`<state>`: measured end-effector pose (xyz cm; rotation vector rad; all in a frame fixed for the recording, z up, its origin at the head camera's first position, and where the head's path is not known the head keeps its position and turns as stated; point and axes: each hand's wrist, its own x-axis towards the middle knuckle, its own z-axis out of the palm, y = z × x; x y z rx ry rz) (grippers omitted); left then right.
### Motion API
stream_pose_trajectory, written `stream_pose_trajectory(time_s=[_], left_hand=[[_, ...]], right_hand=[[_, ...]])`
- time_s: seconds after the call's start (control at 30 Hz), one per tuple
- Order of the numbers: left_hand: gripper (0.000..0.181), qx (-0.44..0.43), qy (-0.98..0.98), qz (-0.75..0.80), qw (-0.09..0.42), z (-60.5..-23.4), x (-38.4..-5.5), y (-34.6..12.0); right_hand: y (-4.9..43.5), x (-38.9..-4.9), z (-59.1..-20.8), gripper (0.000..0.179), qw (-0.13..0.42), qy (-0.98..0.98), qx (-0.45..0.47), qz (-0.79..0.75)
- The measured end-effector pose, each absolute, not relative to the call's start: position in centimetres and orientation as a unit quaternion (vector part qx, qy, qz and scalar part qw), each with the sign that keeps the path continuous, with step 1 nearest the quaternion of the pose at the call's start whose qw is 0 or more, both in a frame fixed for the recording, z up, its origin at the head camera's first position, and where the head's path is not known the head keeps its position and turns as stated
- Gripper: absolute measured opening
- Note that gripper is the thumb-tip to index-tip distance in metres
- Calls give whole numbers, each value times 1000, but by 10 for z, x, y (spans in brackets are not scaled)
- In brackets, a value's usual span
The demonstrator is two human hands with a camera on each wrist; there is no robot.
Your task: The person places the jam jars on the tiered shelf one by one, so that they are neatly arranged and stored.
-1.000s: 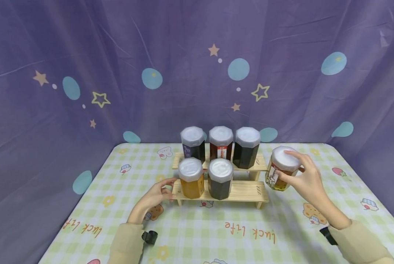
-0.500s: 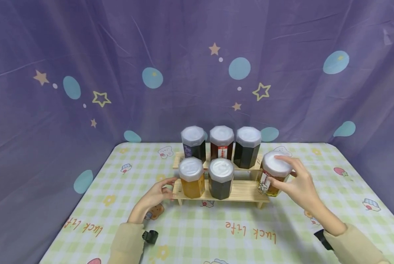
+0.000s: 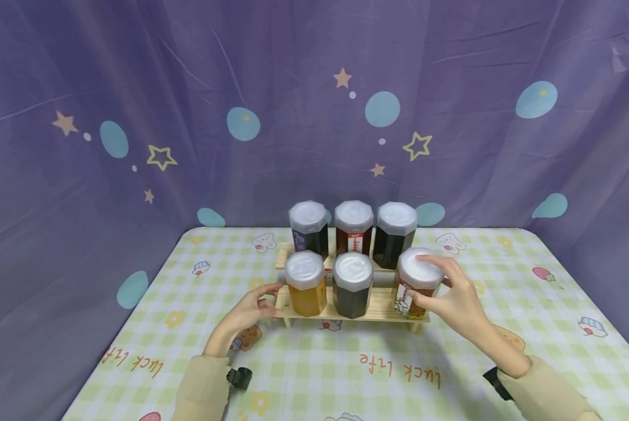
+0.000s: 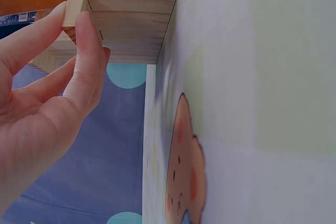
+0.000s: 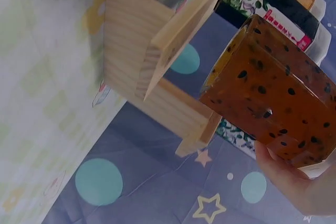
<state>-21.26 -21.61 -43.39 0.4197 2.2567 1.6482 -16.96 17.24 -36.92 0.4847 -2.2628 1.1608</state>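
Note:
My right hand [image 3: 459,299] grips a jar [image 3: 408,295] of amber jelly with black seeds and a white lid. The jar hangs tilted just above the right end of the lower step of a two-tier wooden rack [image 3: 381,301]. A gap shows between its base and the wood in the right wrist view. My left hand [image 3: 248,310] pinches the left end of that step between thumb and fingers, plainly seen in the left wrist view. An orange jar [image 3: 307,297] and a dark grey jar [image 3: 351,299] stand upright on the same step.
Behind, the upper step bears a dark purple jar [image 3: 310,238], a dark red jar [image 3: 353,238] with a red-and-white label and a black jar [image 3: 393,245]. A checked cloth [image 3: 314,374] covers the table. A purple curtain [image 3: 314,158] hangs beyond the back edge.
My right hand has carried the amber jar leftward and slightly nearer, from beside the rack to over the lower step's right end. The left hand has stayed in place.

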Motion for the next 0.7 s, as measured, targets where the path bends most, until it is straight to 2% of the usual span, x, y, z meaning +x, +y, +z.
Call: stream_pose_trajectory(time_s=[0.7], left_hand=[[59,150,792,571,156,-432,-212,-215]], right_hand=[[157,-177,-384,61,255,-836,198,443]])
